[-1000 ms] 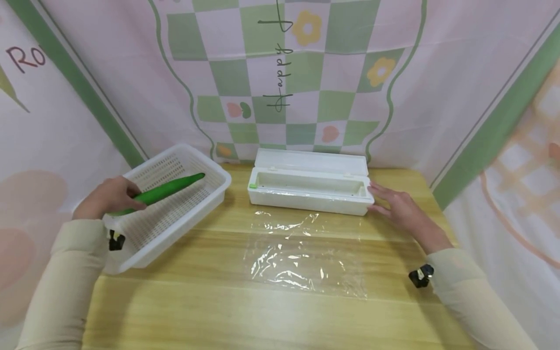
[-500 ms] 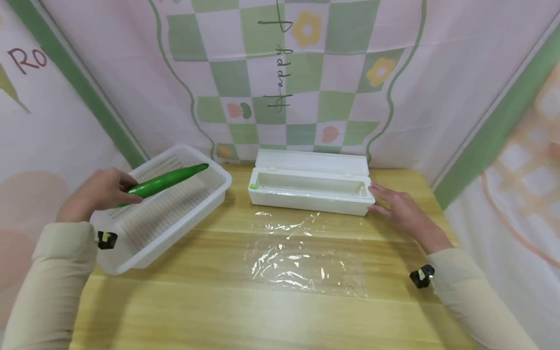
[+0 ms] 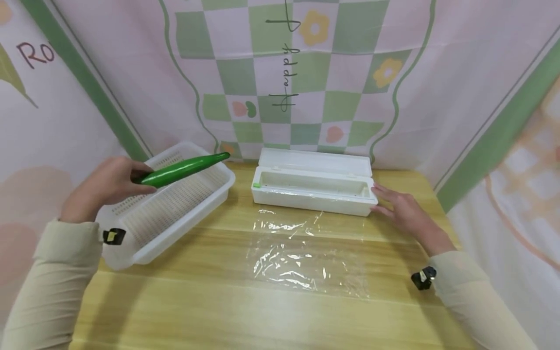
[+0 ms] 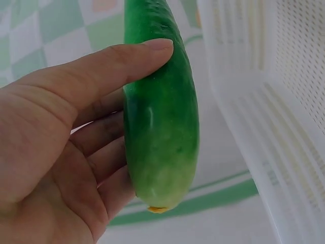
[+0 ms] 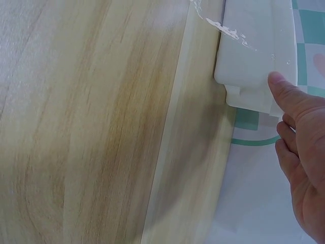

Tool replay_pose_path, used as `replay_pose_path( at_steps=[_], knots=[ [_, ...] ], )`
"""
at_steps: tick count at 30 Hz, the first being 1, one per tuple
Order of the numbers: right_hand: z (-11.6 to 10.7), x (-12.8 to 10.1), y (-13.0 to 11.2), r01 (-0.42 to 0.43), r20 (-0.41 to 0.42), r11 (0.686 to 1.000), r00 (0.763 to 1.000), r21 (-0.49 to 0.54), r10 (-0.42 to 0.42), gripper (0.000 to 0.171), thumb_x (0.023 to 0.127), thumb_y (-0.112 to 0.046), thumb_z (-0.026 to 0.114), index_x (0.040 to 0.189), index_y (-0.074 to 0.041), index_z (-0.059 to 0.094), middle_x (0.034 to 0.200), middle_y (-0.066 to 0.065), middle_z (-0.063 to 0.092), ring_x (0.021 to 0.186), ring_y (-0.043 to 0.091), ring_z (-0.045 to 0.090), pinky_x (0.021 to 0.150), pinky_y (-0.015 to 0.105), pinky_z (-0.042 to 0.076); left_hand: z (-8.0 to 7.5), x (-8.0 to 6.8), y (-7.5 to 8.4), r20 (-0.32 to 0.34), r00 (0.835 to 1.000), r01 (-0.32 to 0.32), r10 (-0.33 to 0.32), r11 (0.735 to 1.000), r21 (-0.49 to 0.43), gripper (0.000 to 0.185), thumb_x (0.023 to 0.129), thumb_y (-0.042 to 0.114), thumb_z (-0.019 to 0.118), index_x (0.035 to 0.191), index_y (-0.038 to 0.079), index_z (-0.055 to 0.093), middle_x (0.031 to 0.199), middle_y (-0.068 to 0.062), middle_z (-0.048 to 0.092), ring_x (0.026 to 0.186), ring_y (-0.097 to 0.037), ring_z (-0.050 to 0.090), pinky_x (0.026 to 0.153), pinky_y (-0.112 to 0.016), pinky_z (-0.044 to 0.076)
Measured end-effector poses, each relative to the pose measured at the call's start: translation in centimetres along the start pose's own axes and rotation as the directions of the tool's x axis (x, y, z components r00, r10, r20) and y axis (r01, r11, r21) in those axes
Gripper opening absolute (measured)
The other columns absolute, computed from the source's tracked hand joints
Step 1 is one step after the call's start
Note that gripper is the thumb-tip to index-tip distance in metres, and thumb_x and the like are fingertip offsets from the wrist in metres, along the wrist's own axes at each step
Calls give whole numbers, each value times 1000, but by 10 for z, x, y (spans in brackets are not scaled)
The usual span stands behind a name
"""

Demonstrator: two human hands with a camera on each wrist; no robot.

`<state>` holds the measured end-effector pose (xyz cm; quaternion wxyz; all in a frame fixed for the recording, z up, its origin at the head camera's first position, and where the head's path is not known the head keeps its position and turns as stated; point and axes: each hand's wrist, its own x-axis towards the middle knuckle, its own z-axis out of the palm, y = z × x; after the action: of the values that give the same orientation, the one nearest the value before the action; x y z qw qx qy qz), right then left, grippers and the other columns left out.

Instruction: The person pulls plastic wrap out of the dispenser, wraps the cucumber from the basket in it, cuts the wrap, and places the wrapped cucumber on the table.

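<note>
Left hand [image 3: 107,187] grips cucumber [image 3: 183,168] above white basket [image 3: 175,214]; right hand [image 3: 404,214], fingers straight, touches end of wrap box [image 3: 312,187] w/ fingertips.

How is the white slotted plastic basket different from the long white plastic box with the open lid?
The white slotted plastic basket has perforated walls and no lid; the long white plastic box has solid walls and a hinged lid standing open. The basket is wide and lies at an angle; the box is narrow and lies crosswise. The left hand holds a green cucumber over the basket; the right hand touches the box's end. Both are white and stand on the wooden table.
</note>
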<state>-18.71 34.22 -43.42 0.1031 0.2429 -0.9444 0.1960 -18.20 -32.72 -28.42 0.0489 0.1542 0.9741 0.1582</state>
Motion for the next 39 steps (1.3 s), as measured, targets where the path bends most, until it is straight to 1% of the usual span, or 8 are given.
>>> replay_pose_path(
  at_steps=[6, 11, 14, 17, 22, 27, 30, 39],
  knots=[
    [2, 1, 2, 23, -23, 1000, 999, -16, -24, 57, 90, -5, 81, 140, 10, 59, 149, 31, 53, 121, 56, 63, 101, 59, 53, 3, 7, 27, -27, 999, -36, 37, 999, 18, 41, 86, 19, 87, 120, -2, 76, 94, -10, 79, 74, -17, 64, 66, -31, 51],
    [1, 0, 3, 1, -6, 1000, 1000, -9, -1, 58, 91, -6, 81, 142, 9, 57, 151, 31, 52, 126, 57, 60, 103, 61, 52, 8, 15, 48, -21, 995, -101, 101, 995, 4, 44, 88, 23, 87, 124, 0, 75, 100, -12, 80, 76, -16, 65, 67, -32, 50],
    [0, -1, 3, -16, 12, 1000, 1000, -10, 16, 59, 92, -7, 80, 143, 9, 56, 152, 31, 50, 127, 58, 59, 104, 63, 51, 15, 19, 62, -22, 990, -143, 143, 990, -6, 41, 89, 23, 87, 123, 1, 77, 100, -10, 80, 77, -15, 65, 69, -33, 51],
    [0, -2, 3, -22, 15, 1000, 1000, -14, 23, 59, 92, -7, 80, 143, 9, 56, 152, 31, 50, 125, 58, 60, 103, 63, 52, 22, 23, 75, -14, 984, -179, 179, 984, -21, 36, 90, 20, 86, 120, 2, 78, 97, -7, 79, 75, -14, 63, 71, -32, 51],
    [2, -3, 3, -13, 9, 1000, 1000, -16, 13, 59, 91, -6, 80, 143, 9, 56, 152, 31, 51, 118, 56, 64, 101, 59, 53, 36, 28, 92, 15, 974, -226, 227, 974, -30, 30, 90, 18, 85, 117, 4, 79, 87, -1, 75, 68, -12, 56, 66, -30, 48],
    [2, -3, 3, 0, -7, 1000, 1000, -23, -1, 59, 91, -7, 81, 142, 9, 57, 150, 32, 52, 108, 56, 69, 99, 60, 54, 49, 33, 103, 10, 961, -275, 275, 961, -24, 28, 89, 17, 86, 114, 7, 80, 82, 2, 73, 65, -10, 54, 65, -28, 48],
    [1, -3, 2, 1, -12, 1000, 1000, -26, -2, 58, 91, -6, 81, 142, 9, 57, 150, 31, 53, 106, 54, 70, 99, 59, 54, 58, 35, 109, 8, 950, -310, 311, 950, -39, 29, 87, 17, 88, 113, 6, 80, 85, 1, 75, 67, -9, 55, 66, -28, 49],
    [-1, 0, -3, 11, -10, 999, 1000, -36, -11, 58, 91, -5, 80, 142, 10, 58, 149, 32, 53, 120, 56, 63, 101, 60, 54, 83, 41, 120, 47, 936, -342, 350, 931, -130, 32, 86, 13, 87, 115, 2, 79, 93, -4, 78, 72, -10, 61, 69, -30, 56]
  ],
)
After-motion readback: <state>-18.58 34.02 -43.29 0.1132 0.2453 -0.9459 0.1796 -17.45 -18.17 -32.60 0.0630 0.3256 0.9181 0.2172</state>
